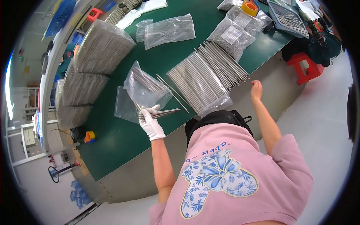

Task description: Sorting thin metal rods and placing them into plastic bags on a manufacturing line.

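My left hand (150, 122), in a white glove, grips several thin metal rods (167, 113) whose ends stick out toward the right. Clear plastic bags (144, 84) lie just beyond it, one with rods inside. A few loose rods (173, 93) rest on the table to the right of these bags. My bare right hand (256, 90) hangs past the table edge with fingers curled, and nothing shows in it. Closest to it are the ends of a spread of bare rods (223, 63). Beside that spread lies a row of rods in clear plastic (198, 80).
Tall stacks of plastic-wrapped rods (105, 47) line the left side of the green table (108, 150). Flat empty bags (168, 30) lie at the back. Filled bags (230, 37), a tape roll (250, 7) and a grey-blue basket (288, 18) are at far right, near a red stool (305, 67).
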### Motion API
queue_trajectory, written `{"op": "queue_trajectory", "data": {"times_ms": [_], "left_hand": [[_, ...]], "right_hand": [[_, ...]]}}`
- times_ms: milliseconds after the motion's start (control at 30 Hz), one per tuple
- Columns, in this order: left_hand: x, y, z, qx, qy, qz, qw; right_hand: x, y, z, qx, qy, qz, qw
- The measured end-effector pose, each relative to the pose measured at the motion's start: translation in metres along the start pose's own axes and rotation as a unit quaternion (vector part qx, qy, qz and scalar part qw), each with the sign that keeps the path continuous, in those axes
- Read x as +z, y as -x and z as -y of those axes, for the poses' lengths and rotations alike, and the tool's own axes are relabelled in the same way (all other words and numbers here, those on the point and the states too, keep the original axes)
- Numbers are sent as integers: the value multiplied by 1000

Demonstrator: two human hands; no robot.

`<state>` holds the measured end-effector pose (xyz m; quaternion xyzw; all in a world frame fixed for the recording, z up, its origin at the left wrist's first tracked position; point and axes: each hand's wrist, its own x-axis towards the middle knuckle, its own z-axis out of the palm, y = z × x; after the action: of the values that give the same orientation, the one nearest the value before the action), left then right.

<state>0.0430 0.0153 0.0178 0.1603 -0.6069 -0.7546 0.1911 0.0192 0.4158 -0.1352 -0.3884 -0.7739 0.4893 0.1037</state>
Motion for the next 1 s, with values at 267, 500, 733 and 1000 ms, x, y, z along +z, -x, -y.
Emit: {"op": "queue_trajectory", "data": {"times_ms": [267,500,733,1000], "left_hand": [[78,-40,-33,194,-56,120,972],[77,-66,43,410,-509,536,535],[32,-44,101,422,-507,629,410],[35,-54,95,386,-513,595,483]], "right_hand": [[-13,14,-46,18,-34,-26,999],[-36,47,-38,82,-79,-2,994],[-68,73,-68,124,-63,-50,989],[-71,94,-77,154,-13,-8,988]]}}
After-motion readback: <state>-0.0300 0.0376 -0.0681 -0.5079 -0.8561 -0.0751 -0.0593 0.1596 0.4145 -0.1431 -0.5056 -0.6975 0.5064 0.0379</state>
